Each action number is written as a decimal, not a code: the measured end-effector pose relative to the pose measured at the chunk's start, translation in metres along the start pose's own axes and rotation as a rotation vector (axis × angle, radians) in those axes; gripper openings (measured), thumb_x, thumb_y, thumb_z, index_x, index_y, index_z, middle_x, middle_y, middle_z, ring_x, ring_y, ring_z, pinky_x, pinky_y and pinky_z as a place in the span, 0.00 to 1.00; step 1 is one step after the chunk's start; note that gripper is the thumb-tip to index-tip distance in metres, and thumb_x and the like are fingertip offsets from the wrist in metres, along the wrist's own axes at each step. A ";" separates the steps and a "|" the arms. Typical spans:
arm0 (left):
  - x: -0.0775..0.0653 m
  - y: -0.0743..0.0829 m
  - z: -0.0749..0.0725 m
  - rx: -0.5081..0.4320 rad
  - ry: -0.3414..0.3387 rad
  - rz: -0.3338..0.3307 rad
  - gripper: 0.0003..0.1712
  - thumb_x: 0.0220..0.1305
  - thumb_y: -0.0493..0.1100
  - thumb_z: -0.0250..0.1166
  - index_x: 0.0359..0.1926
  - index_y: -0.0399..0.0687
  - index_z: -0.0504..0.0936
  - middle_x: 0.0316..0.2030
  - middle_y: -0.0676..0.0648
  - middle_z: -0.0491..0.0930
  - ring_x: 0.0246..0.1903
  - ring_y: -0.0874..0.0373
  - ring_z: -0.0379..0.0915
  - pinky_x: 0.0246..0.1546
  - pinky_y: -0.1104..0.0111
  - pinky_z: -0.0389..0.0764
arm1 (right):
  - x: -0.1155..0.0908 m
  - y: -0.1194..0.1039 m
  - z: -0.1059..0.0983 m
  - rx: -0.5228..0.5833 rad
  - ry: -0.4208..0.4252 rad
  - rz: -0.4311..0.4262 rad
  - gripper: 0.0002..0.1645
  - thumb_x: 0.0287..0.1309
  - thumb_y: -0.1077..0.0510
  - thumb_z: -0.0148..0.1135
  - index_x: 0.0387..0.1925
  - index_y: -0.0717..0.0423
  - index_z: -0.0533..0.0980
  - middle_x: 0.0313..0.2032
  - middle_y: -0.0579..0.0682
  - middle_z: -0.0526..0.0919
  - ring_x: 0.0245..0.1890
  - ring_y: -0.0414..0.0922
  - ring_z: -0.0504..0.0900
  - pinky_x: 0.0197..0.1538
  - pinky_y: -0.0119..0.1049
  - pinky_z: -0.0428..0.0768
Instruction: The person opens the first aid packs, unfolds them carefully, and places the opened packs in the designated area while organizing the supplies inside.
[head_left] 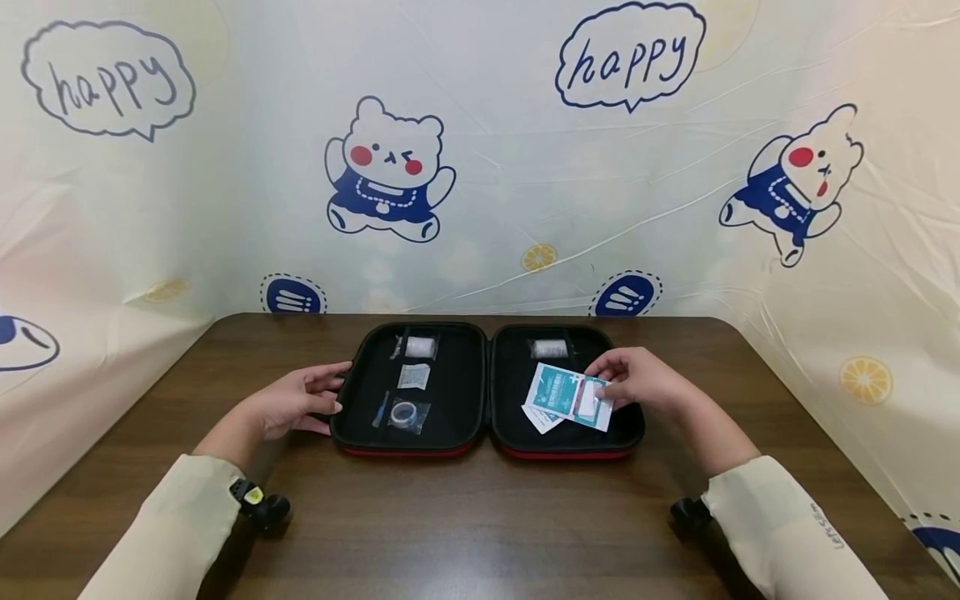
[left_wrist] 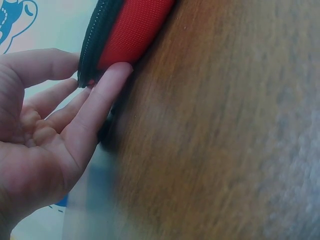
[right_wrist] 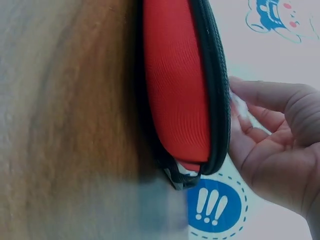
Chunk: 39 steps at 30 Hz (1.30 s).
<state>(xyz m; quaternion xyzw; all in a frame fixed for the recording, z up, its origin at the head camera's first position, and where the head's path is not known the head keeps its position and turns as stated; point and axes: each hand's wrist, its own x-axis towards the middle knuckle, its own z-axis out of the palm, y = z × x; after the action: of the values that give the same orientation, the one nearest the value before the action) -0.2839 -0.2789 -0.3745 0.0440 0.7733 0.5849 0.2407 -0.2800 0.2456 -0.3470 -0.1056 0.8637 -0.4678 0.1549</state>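
Observation:
A red-shelled zip case (head_left: 450, 392) with black lining lies unfolded on the table. My right hand (head_left: 637, 379) pinches green-and-white printed packets (head_left: 553, 390) over its right half; a white packet (head_left: 542, 419) lies partly under them. In the right wrist view, the case's red side (right_wrist: 175, 85) hides most of what the fingertips hold. At the case's left edge, my left hand (head_left: 296, 400) rests with its fingers fairly straight. Its thumb (left_wrist: 105, 90) touches the red wall near the table in the left wrist view.
The left half holds a bagged white roll (head_left: 420, 347), a white packet (head_left: 414, 377), a bagged tape roll (head_left: 404, 414) and a thin blue item (head_left: 381, 409). Another bagged roll (head_left: 550, 348) sits at the back right. Behind the wooden table (head_left: 450, 525) hangs a printed curtain (head_left: 495, 167).

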 end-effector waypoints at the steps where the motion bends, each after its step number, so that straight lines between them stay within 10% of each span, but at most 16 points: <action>1: 0.000 0.000 0.000 -0.001 -0.001 -0.001 0.46 0.65 0.32 0.59 0.77 0.44 0.45 0.72 0.28 0.45 0.56 0.42 0.67 0.46 0.50 0.81 | -0.001 0.000 -0.002 0.024 0.006 0.003 0.18 0.57 0.68 0.65 0.51 0.65 0.77 0.39 0.59 0.78 0.36 0.50 0.79 0.40 0.40 0.84; 24: -0.001 0.002 0.001 -0.003 -0.003 -0.004 0.46 0.65 0.32 0.59 0.77 0.45 0.45 0.72 0.28 0.45 0.56 0.41 0.67 0.47 0.51 0.81 | -0.016 0.017 -0.063 0.010 0.171 0.069 0.24 0.64 0.62 0.61 0.60 0.65 0.73 0.53 0.65 0.75 0.42 0.51 0.79 0.46 0.40 0.83; 39: -0.001 0.002 0.001 -0.005 -0.004 -0.008 0.45 0.65 0.32 0.59 0.77 0.45 0.45 0.72 0.28 0.45 0.56 0.41 0.68 0.47 0.51 0.80 | -0.005 0.018 -0.063 -0.090 0.100 0.116 0.21 0.61 0.65 0.62 0.56 0.66 0.76 0.47 0.61 0.77 0.40 0.51 0.75 0.46 0.44 0.82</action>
<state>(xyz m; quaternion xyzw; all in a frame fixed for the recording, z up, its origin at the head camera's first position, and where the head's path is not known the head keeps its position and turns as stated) -0.2831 -0.2782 -0.3725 0.0415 0.7716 0.5858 0.2445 -0.2995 0.3059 -0.3288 -0.0390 0.8951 -0.4235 0.1336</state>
